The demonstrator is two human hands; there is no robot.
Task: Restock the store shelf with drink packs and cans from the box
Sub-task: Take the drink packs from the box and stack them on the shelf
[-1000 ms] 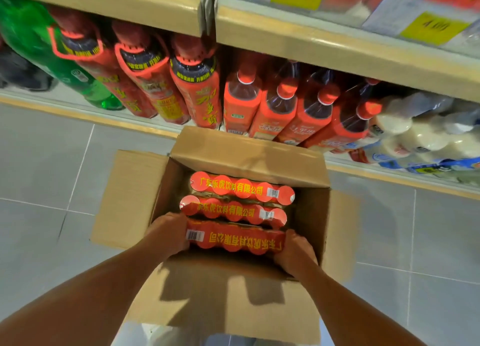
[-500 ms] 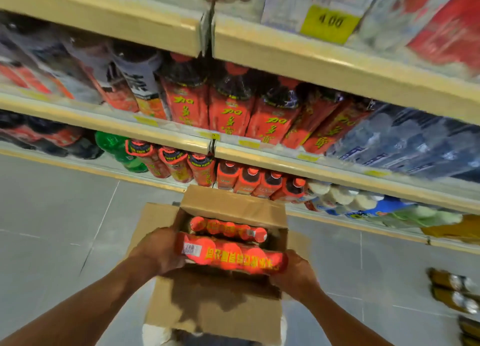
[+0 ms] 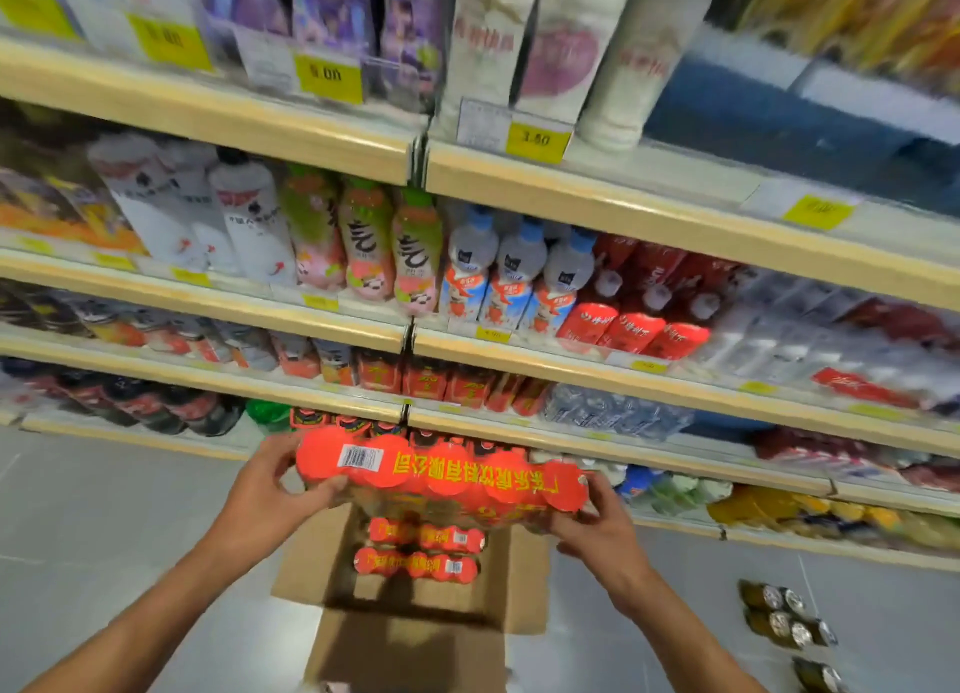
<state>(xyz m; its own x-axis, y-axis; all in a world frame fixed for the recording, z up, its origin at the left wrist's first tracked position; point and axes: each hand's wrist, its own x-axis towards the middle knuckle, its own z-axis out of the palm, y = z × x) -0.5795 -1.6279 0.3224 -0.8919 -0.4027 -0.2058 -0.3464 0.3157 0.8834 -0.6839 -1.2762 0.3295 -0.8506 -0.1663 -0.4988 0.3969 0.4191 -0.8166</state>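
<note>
Drink pack (image 3: pixel 441 476) with red tops is up in the air, over the open box (image 3: pixel 410 640) and in front of the low shelf (image 3: pixel 623 437). The left hand (image 3: pixel 265 489) holds its left end, fingers curled round it. The right hand (image 3: pixel 597 526) holds the right end the same way. Two more red packs (image 3: pixel 423 549) lie side by side inside the box. Some cans (image 3: pixel 784 619) lie on the floor (image 3: pixel 104 536), off to the right.
</note>
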